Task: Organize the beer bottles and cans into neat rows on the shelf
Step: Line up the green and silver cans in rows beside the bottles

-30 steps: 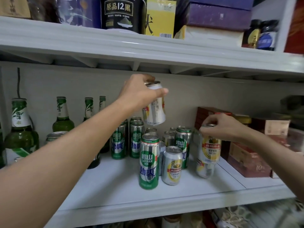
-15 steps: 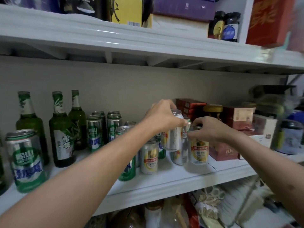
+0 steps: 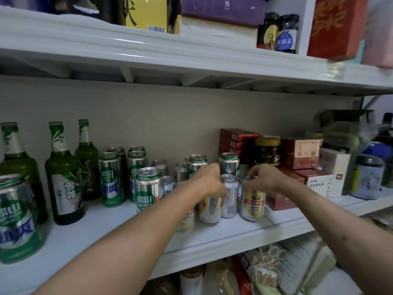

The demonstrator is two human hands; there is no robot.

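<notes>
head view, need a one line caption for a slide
Both hands, left hand and right hand, grip silver cans standing on a white shelf beside green bottles.

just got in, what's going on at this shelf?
A person is lining up beer on the white shelf. The left hand grips a silver and yellow can from above; the right hand holds the top of another yellow-labelled can beside it, both at shelf level. A plain silver can stands between them. Green bottles and green cans stand to the left, not yet in tidy rows.
</notes>
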